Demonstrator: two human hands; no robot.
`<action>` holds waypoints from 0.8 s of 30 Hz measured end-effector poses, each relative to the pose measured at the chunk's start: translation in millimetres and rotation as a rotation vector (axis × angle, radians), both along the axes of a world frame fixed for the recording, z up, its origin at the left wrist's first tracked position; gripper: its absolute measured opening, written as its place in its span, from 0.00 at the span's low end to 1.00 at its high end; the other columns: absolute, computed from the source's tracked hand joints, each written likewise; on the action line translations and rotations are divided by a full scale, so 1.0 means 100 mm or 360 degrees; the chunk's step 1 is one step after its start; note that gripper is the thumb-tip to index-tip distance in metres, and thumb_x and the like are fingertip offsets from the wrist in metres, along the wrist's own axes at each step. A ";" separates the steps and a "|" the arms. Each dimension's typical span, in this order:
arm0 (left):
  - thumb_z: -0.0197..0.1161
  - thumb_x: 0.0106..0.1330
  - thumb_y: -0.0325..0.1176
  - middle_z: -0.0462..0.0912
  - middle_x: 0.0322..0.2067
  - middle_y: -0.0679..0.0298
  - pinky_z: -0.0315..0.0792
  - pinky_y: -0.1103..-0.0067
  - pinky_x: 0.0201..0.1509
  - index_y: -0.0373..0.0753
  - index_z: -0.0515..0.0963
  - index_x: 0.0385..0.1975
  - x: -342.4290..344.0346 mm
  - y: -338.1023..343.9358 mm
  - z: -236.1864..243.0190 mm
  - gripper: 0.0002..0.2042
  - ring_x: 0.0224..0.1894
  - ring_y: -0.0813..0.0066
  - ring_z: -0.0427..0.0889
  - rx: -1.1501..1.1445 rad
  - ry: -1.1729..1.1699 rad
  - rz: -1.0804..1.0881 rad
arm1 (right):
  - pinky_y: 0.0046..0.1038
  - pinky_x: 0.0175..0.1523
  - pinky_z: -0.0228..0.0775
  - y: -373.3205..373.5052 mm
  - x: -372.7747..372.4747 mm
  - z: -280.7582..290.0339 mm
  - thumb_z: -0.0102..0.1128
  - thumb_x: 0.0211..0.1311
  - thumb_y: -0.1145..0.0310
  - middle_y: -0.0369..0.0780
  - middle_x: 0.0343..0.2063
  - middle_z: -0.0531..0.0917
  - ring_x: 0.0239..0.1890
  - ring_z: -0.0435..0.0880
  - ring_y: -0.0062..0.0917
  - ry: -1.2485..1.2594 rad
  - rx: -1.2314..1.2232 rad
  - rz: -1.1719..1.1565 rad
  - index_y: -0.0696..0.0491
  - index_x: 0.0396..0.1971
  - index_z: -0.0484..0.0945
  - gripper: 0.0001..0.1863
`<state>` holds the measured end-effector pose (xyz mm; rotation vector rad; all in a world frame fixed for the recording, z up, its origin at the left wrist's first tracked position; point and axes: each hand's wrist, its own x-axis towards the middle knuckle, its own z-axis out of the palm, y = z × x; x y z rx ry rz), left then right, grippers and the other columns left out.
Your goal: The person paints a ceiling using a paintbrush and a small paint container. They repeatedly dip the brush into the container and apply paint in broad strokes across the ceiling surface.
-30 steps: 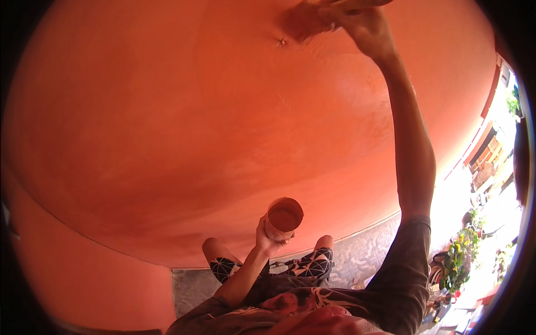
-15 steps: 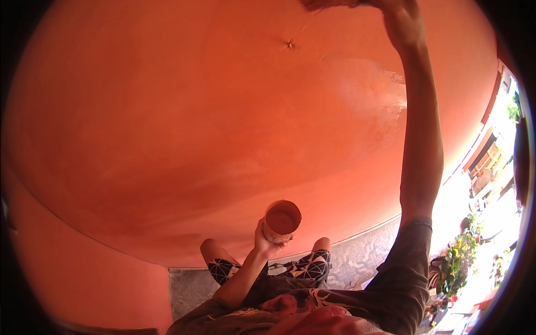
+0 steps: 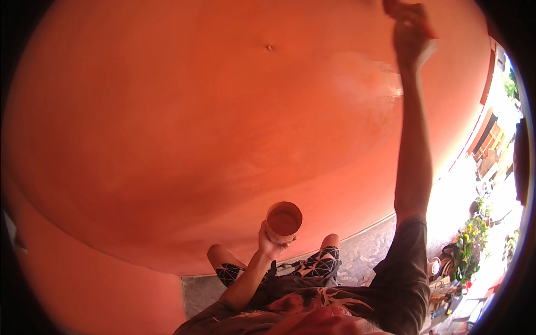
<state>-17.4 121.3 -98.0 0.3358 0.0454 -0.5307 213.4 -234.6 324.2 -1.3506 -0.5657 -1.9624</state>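
A wide orange-red wall (image 3: pixel 195 111) fills most of the view in front of me. Low in front of my body, my left hand (image 3: pixel 271 245) wraps round a small paint pot (image 3: pixel 275 235), tilted so its mouth shows reddish-orange paint inside. My right arm reaches high up at the right. At its end my right hand (image 3: pixel 412 42) is closed on a paintbrush (image 3: pixel 393 8), whose head is dark, blurred and partly cut off by the upper edge. A shiny wet patch (image 3: pixel 385 84) shows on the wall left of my right forearm.
A small damaged spot (image 3: pixel 269 48) marks the wall near the top. At the lower left the wall meets another orange wall (image 3: pixel 111 290). Grey patterned flooring (image 3: pixel 363 251) runs along its foot. Leafy plants (image 3: pixel 469 245) and stacked wood (image 3: pixel 488 151) stand in bright light at the right.
My right hand has swung the brush to the right and turned at the wrist, and more of the hand now shows. The left hand still holds the pot in nearly the same place.
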 end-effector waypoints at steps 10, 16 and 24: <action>0.51 0.69 0.55 0.74 0.52 0.45 0.78 0.74 0.31 0.37 0.68 0.61 -0.01 -0.01 0.09 0.31 0.43 0.52 0.77 0.0005 -0.0030 -0.0099 | 0.29 0.40 0.77 1.29 -0.43 -0.70 0.60 0.63 0.73 0.40 0.37 0.82 0.35 0.84 0.30 0.0407 -0.0103 0.0992 0.56 0.39 0.84 0.07; 0.52 0.68 0.53 0.74 0.50 0.45 0.77 0.76 0.29 0.37 0.70 0.60 -0.03 -0.12 0.31 0.29 0.43 0.53 0.77 0.0038 -0.0031 -0.0091 | 0.28 0.41 0.84 -0.49 0.09 -0.53 0.63 0.65 0.71 0.43 0.35 0.84 0.34 0.86 0.27 0.0411 0.1031 0.0424 0.61 0.35 0.79 0.08; 0.54 0.68 0.52 0.72 0.51 0.47 0.78 0.76 0.32 0.41 0.69 0.61 0.03 -0.02 0.09 0.28 0.45 0.53 0.75 -0.0004 -0.0053 -0.0158 | 0.37 0.38 0.80 1.32 -0.41 -0.95 0.69 0.46 0.68 0.37 0.45 0.85 0.42 0.87 0.35 0.0180 -0.0388 -0.0041 0.43 0.41 0.83 0.17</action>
